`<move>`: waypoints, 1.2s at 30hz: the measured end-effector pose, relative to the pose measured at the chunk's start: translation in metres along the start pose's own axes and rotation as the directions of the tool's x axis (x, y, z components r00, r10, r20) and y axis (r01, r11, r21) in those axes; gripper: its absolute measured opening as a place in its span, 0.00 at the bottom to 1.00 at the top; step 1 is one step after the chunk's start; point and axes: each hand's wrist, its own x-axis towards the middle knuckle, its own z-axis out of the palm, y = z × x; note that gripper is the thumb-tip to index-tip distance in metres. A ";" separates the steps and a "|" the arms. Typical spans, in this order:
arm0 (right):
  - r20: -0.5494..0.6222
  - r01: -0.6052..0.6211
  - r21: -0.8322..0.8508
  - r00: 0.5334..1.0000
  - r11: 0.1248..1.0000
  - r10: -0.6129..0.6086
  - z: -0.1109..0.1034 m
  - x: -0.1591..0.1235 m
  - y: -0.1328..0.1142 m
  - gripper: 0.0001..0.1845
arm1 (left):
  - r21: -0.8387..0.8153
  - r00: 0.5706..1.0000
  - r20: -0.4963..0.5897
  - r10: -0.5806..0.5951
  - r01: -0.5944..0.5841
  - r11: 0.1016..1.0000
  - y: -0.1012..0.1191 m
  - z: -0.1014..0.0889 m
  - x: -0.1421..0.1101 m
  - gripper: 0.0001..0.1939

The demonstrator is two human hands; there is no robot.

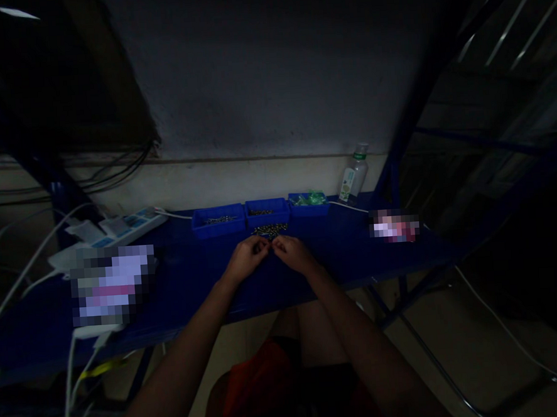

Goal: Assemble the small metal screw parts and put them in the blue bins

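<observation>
Close together over the blue table, my left hand point(249, 255) and my right hand point(291, 252) are both closed in a pinch, fingertips almost meeting. Whatever they hold is too small and dark to name. Just beyond the fingers lies a loose pile of small metal parts point(273, 229), which look like screws. Behind it stand a blue bin point(219, 228) with thin silvery pieces, a middle blue bin point(268, 218) with small metal parts, and a right blue bin point(309, 210) with green plastic wrapping inside.
A white power strip point(131, 227) with plugs and cables lies at the left, near a blurred-out device point(116, 284). A clear bottle point(353, 175) stands by the wall at the back right. Another blurred item point(393, 226) rests on the blue table point(342, 255) at the right.
</observation>
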 end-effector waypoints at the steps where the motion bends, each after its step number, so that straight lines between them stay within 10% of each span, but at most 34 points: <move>1: -0.013 -0.008 -0.005 1.000 1.000 0.008 0.000 0.000 0.000 0.06 | 0.009 1.000 -0.002 -0.017 0.017 1.000 -0.001 0.000 0.000 0.12; 14: -0.025 0.019 -0.021 1.000 1.000 -0.019 -0.002 -0.001 -0.009 0.06 | 0.037 0.988 0.154 -0.002 -0.004 0.999 -0.002 0.003 0.000 0.11; 36: -0.075 -0.094 0.197 0.991 0.976 0.111 0.002 0.002 0.007 0.08 | 0.017 0.999 -0.025 0.038 -0.037 0.999 0.001 0.000 0.001 0.11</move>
